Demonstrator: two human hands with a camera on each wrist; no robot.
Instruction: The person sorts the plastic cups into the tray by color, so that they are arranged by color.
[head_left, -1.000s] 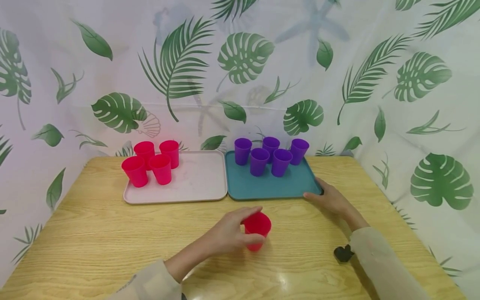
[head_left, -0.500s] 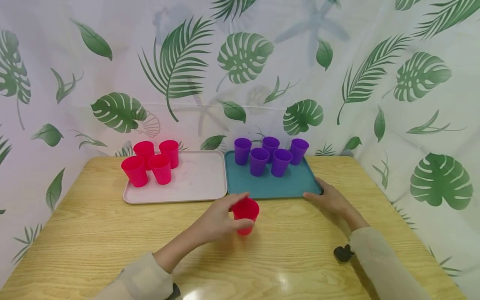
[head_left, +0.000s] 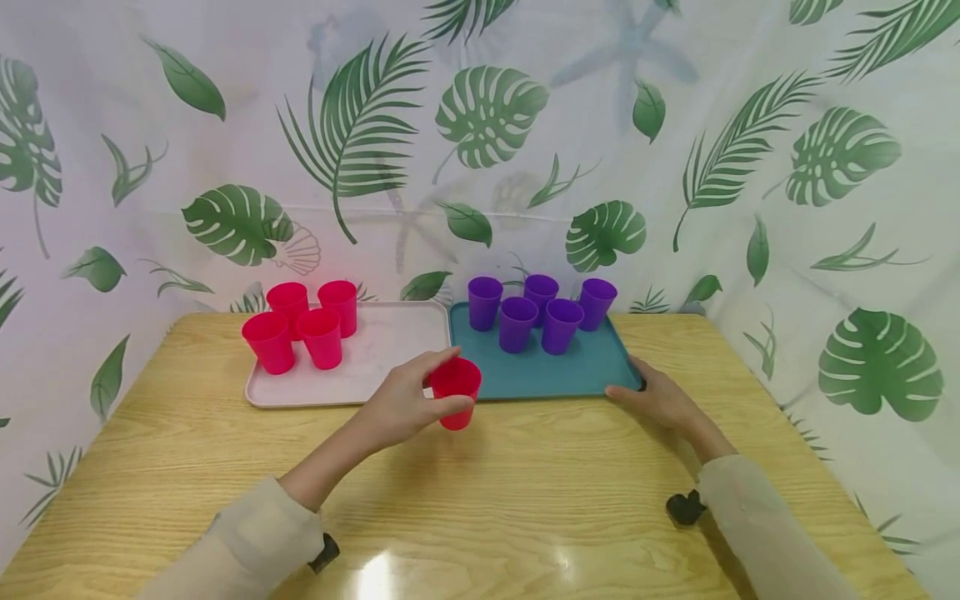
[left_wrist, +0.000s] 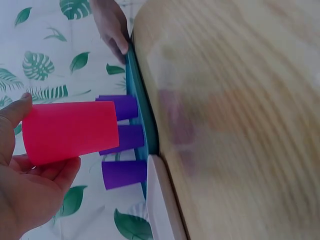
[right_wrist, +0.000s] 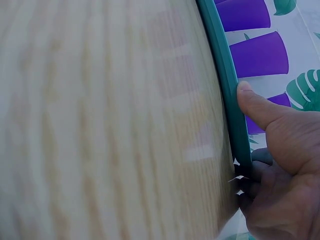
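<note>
My left hand (head_left: 397,406) holds a red plastic cup (head_left: 456,390) upright by its side, thumb and fingers around it near the rim. In the left wrist view the cup (left_wrist: 72,131) hangs off the tabletop, in front of the trays. At the near right corner of the teal tray (head_left: 547,381), my right hand (head_left: 663,402) grips the edge. The right wrist view has its thumb (right_wrist: 247,95) on the rim, with the other fingers curled around the corner, partly hidden. Several purple cups (head_left: 517,325) stand upright on that tray.
Left of the teal tray, touching it, lies a white tray (head_left: 397,350) with several upright red cups (head_left: 321,337) at its left end. Both trays sit at the far side of a wooden table (head_left: 525,508). Behind rises a leaf-patterned cloth (head_left: 510,183).
My left hand has carried the red cup leftward and away from me, from in front of the teal tray to where the two trays meet. The right hand has stayed at the tray corner.
</note>
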